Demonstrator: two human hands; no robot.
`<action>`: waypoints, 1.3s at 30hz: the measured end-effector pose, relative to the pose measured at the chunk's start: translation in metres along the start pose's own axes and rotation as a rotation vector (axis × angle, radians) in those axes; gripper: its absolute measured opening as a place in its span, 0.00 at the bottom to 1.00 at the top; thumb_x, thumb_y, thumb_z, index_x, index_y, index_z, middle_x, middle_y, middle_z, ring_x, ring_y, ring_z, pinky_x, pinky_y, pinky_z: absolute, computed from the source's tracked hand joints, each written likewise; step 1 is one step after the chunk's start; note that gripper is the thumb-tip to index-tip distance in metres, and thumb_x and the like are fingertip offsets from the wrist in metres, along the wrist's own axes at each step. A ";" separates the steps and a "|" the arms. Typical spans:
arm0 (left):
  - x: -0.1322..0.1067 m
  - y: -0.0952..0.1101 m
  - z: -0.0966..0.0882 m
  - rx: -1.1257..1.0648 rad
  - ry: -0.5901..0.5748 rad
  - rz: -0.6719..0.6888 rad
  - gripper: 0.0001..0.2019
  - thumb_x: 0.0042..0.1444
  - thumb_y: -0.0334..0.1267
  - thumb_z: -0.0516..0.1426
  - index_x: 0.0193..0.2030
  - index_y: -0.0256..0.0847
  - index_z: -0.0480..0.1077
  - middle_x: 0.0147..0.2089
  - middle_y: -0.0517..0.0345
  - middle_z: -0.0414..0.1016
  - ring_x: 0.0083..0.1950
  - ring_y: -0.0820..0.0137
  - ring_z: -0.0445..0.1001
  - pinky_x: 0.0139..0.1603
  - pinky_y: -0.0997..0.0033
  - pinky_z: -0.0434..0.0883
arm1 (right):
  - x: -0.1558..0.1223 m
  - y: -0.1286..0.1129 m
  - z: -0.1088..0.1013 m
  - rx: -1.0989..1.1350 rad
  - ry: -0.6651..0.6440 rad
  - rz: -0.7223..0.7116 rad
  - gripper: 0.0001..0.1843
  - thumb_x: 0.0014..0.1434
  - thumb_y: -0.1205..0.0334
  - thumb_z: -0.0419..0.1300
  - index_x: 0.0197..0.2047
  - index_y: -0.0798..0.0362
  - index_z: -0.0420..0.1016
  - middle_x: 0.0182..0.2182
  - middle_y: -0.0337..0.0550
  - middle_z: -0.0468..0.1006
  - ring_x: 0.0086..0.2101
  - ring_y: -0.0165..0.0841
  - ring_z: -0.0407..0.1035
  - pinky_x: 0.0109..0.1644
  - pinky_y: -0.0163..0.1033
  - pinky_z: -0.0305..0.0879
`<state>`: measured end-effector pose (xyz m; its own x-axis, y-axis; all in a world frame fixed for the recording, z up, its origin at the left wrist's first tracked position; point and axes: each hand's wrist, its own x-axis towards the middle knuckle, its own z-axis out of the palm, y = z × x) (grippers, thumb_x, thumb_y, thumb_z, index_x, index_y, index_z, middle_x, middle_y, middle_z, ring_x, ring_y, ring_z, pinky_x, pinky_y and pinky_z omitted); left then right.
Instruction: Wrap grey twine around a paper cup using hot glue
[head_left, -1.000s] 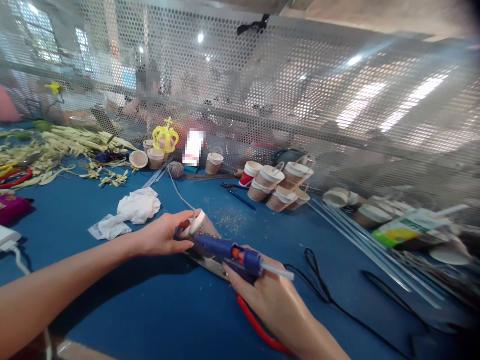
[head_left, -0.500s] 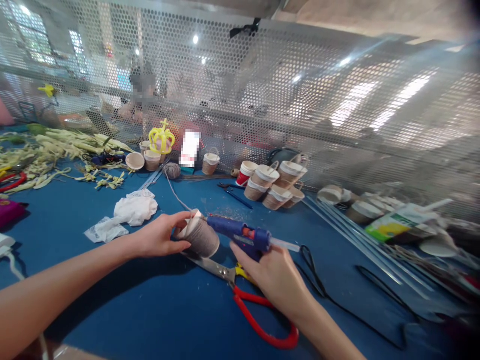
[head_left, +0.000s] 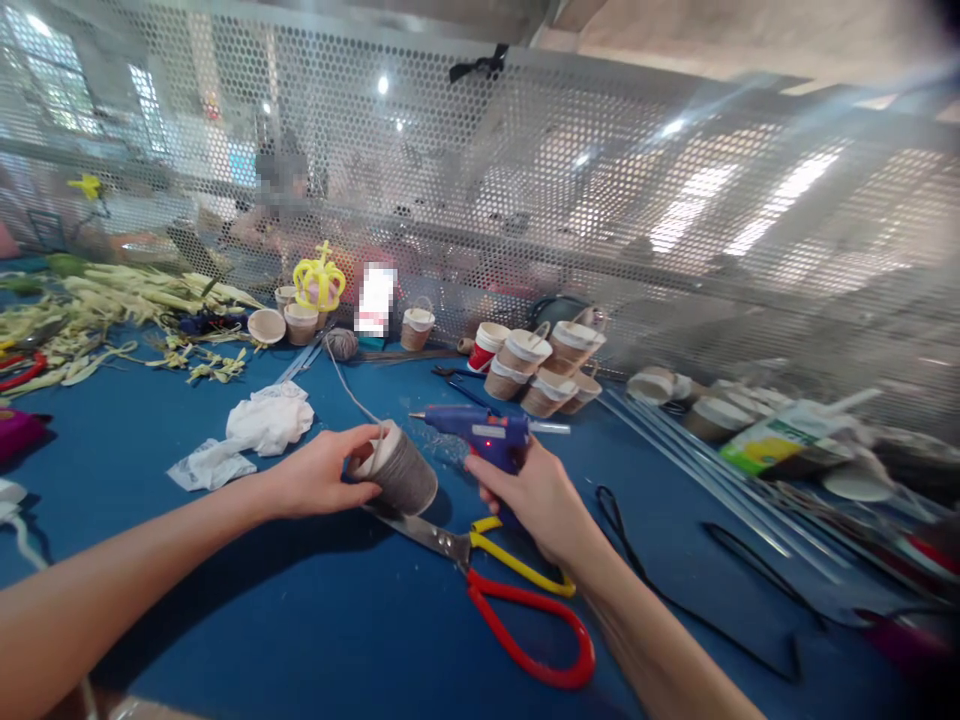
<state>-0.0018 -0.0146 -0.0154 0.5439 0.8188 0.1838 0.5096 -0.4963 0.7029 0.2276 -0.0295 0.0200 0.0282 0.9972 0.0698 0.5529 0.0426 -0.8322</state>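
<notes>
My left hand [head_left: 330, 472] grips a small cup [head_left: 405, 470] by its rim. Grey yarn is wound round the cup, which lies tilted on its side. A strand runs from its rim back to a ball of grey yarn [head_left: 342, 345]. In my right hand [head_left: 536, 490] is a blue glue gun [head_left: 480, 428], with a clear glue stick out of its back and a small red light on its side. Its nozzle points left, just apart from the cup. Scissors [head_left: 450, 545] with one red and one yellow handle lie under and beside the cup.
Crumpled white tissue [head_left: 270, 418] lies left of the cup. Several finished-looking cups [head_left: 517, 362] are stacked at the back, near blue pliers [head_left: 465, 385]. Clear glue sticks [head_left: 697, 460] and a black cord [head_left: 637, 570] lie to the right. A perforated metal screen [head_left: 450, 180] stands behind.
The glue gun has moved up and right, off the cup's rim, and turned more level. My left hand and the cup have stayed nearly in place. The scissors' yellow handle shows more fully.
</notes>
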 end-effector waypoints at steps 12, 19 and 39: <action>0.001 0.000 -0.001 0.012 0.029 0.009 0.29 0.48 0.36 0.55 0.58 0.36 0.55 0.46 0.49 0.72 0.46 0.62 0.71 0.45 0.66 0.67 | 0.065 0.030 0.023 -0.265 -0.001 0.129 0.14 0.52 0.55 0.54 0.20 0.54 0.62 0.09 0.36 0.62 0.13 0.30 0.60 0.17 0.36 0.59; 0.001 0.002 0.001 0.056 0.035 0.035 0.28 0.47 0.36 0.55 0.57 0.35 0.56 0.39 0.52 0.73 0.39 0.64 0.72 0.39 0.68 0.67 | 0.056 -0.016 0.025 -0.335 -0.026 -0.140 0.10 0.53 0.58 0.55 0.31 0.56 0.69 0.37 0.53 0.73 0.44 0.42 0.64 0.43 0.44 0.59; 0.003 -0.002 0.002 -0.137 0.039 0.035 0.22 0.49 0.34 0.55 0.52 0.34 0.62 0.47 0.48 0.71 0.47 0.63 0.69 0.48 0.64 0.65 | 0.032 -0.040 0.034 0.159 -0.185 -0.280 0.12 0.49 0.55 0.58 0.29 0.56 0.73 0.31 0.43 0.76 0.32 0.31 0.68 0.38 0.37 0.62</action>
<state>-0.0002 -0.0118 -0.0179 0.5322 0.8134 0.2350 0.3934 -0.4833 0.7821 0.1781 0.0026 0.0363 -0.2652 0.9391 0.2184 0.3810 0.3102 -0.8710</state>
